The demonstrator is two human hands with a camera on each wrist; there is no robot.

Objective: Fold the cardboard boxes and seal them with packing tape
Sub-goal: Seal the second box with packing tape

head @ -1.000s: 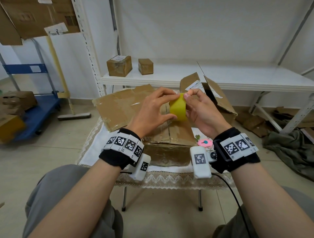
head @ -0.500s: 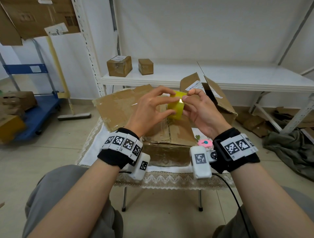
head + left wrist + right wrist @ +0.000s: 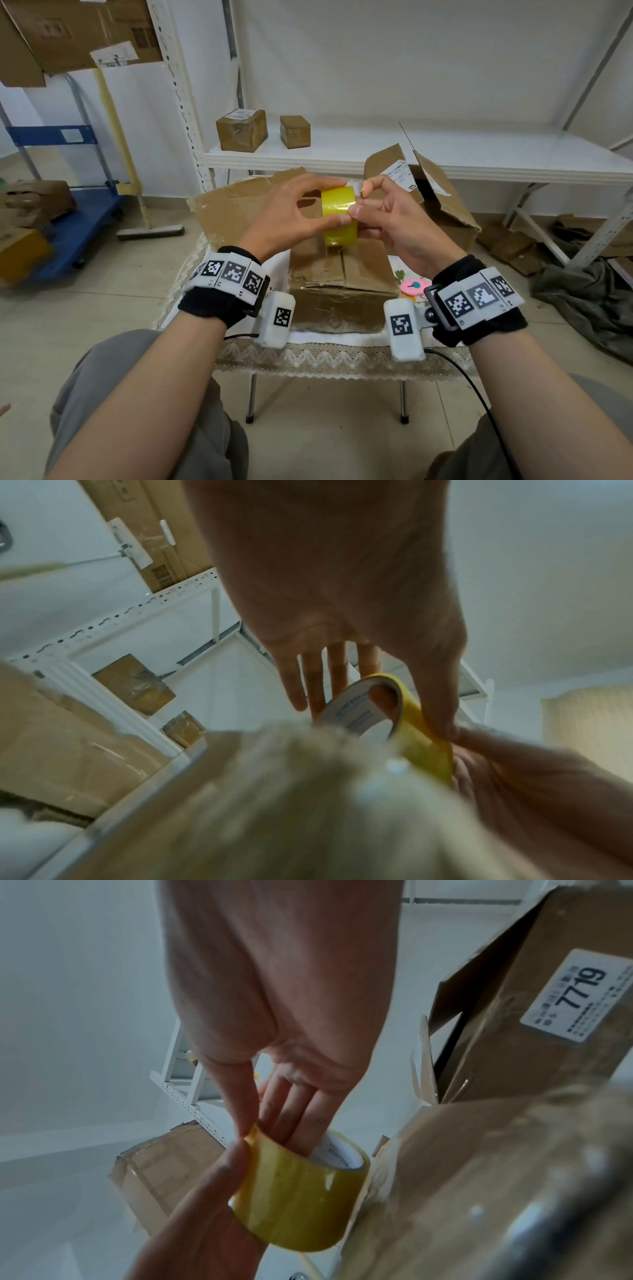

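Observation:
Both hands hold a yellow roll of packing tape up over a folded brown cardboard box on the small table. My left hand grips the roll from the left, thumb on its outer band and fingers over the top. My right hand has fingers inside the core, and its thumb presses the outer layer beside the left thumb. The left wrist view shows the roll under my left thumb. In the right wrist view my right fingers reach into the roll.
A flattened cardboard sheet lies behind the box on the left. An open labelled box stands at the back right. A pink object lies on the tablecloth. Two small boxes sit on the white shelf. A blue cart is at the left.
The roll has been turned in my hands, so its outer band now faces me. My right thumb has moved onto that band next to the left thumb.

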